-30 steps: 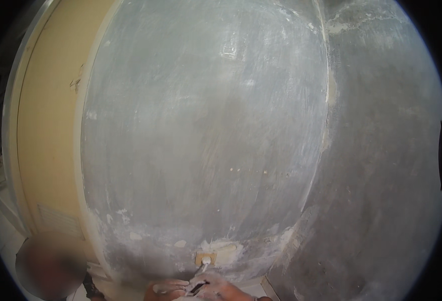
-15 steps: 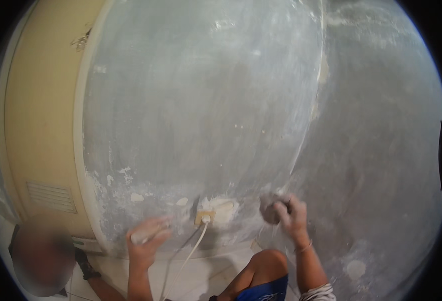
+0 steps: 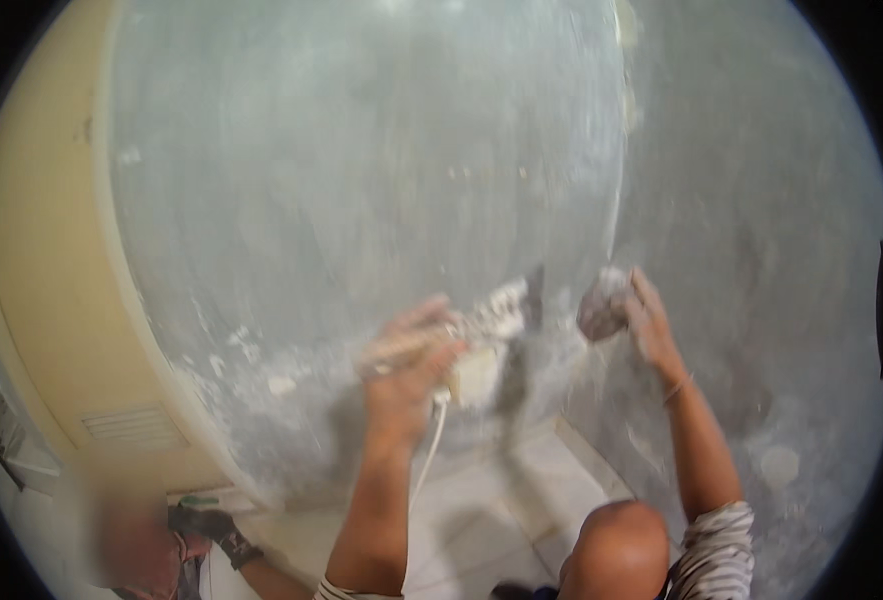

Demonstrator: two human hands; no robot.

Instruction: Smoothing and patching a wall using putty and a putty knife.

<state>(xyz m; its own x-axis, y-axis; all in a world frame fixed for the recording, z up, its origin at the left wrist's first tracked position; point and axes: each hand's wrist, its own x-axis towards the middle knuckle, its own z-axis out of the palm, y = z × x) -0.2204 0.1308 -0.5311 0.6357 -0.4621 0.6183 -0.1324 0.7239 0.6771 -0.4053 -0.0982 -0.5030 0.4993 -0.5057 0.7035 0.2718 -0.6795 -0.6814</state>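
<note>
My left hand (image 3: 411, 365), blurred, is closed around the pale handle of a putty knife (image 3: 496, 312). White, crumbly filler covers its blade, and the dark blade edge points up and right. My right hand (image 3: 651, 325) grips a dark grey-brown rounded pad (image 3: 602, 303) by its right side, at or close to the grey wall (image 3: 361, 180) near the inner corner; contact cannot be made out. Below the knife a white plug with a cable (image 3: 431, 440) hangs at a wall socket, partly hidden by my left hand. A pale filler patch (image 3: 476, 378) lies beside the socket.
A yellow door (image 3: 46, 250) with a vent stands on the left. At lower left is another person, whose dark-gloved hand (image 3: 211, 528) is near the wall's foot. My bent knee (image 3: 616, 550) rises over the white floor tiles (image 3: 491, 500). The adjoining wall is on the right.
My left hand has moved up and right, bringing the putty knife with filler into plain sight. My right hand has risen with the pad. The view has shifted, and the other person's gloved hand now shows.
</note>
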